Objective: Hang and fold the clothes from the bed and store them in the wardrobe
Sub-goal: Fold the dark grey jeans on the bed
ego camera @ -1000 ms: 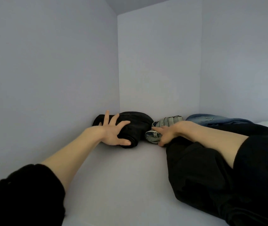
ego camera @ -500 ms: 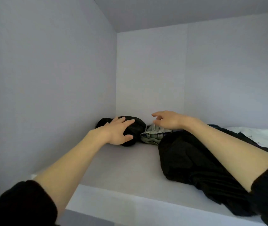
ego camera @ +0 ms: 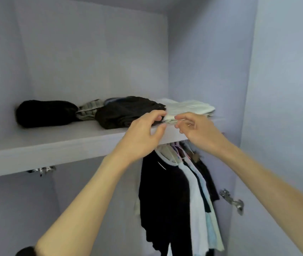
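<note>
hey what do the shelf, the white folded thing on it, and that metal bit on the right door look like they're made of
The shelf looks like laminated board, matte pale lilac, with a flat even face and square edge. The white folded cloth seems a soft woven or knit fabric, going by its limp layered folds; the fibre can't be told. The hinge looks like bright metal, shiny with glints.

My left hand [ego camera: 143, 133] and right hand [ego camera: 196, 132] are bare, with no gloves and no watch at either wrist. A thin ring shows as a small glint on one finger of my right hand; I cannot make out its colour or pattern. Both forearms are uncovered from the wrist down to where they leave the view. On my left arm the black sleeve [ego camera: 26, 251] is bunched up near the elbow, showing only as a small dark fold of soft fabric. No sleeve shows on my right arm.
</note>
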{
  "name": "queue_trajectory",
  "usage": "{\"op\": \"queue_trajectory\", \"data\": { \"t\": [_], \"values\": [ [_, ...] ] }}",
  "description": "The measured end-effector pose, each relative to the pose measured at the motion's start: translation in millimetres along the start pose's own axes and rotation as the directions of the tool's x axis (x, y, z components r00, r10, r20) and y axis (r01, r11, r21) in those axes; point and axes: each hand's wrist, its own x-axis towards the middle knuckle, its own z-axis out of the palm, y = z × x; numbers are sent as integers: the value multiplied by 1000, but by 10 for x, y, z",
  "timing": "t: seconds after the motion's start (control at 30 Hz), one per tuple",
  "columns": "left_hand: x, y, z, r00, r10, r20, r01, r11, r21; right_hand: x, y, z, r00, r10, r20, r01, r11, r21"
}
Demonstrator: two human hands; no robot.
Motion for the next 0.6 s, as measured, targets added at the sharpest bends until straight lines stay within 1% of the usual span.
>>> {"op": "queue_trajectory", "data": {
  "t": [0.03,0.1,0.17,0.3,0.37,0.47,0.53,0.57,0.6],
  "values": [
    [-137,237,197,998,-2,61,7,997,-82,-343,107,-234,997,70,-21,-71,996,-47],
    [-367,545,538,986,-14,165,49,977,-210,-925,270,-579,987,156,-25,-158,979,-130],
    [-563,798,808,973,28,229,42,954,-297,-1429,392,-855,968,249,-34,-251,952,-177],
    [-929,1654,1406,910,145,388,39,902,-429,-2540,677,-1539,880,454,-138,-471,869,-150],
    [-1084,2044,1657,873,193,447,70,859,-507,-2982,770,-1809,844,513,-160,-533,835,-136],
    [-1346,2758,2098,782,319,535,86,796,-600,-3749,933,-2345,765,600,-233,-636,760,-134],
    [-1535,3327,2455,698,395,598,158,729,-666,-4331,1015,-2784,691,653,-311,-707,699,-105],
    [-1600,3511,2582,674,421,607,177,706,-686,-4531,1056,-2933,661,672,-335,-732,676,-86],
    [-1702,3884,2818,637,460,618,197,679,-708,-4888,1079,-3212,603,704,-375,-774,629,-64]
  ]
}}
